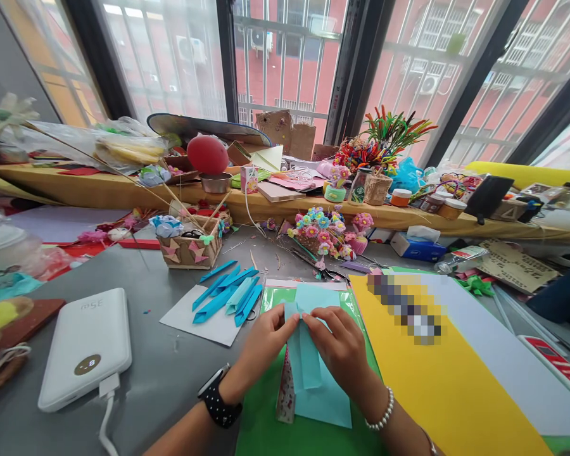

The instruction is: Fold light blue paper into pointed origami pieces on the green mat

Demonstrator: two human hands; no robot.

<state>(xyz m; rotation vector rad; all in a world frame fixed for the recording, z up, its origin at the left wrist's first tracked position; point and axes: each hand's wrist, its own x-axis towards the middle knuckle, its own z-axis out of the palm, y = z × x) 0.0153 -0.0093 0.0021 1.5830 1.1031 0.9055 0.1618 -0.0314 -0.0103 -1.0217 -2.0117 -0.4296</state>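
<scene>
My left hand (270, 339) and my right hand (341, 345) meet at the top of a narrow folded strip of light blue paper (310, 364). Thumbs and fingertips of both hands pinch its upper end. Beneath the strip lies a flat light blue sheet (325, 405), resting on a green pack of paper (261, 418). A patterned narrow piece (286, 392) stands out at the sheet's left edge. Left of my hands, several folded blue paper pieces (228, 291) lie on a white sheet (185, 313).
A white power bank (90, 345) with a cable lies at left. Behind it stands a cardboard basket (190, 250). Yellow paper (437, 380) covers the right side. Scissors or pliers (320, 269) and paper flowers (323, 228) sit behind, below a cluttered shelf (285, 209).
</scene>
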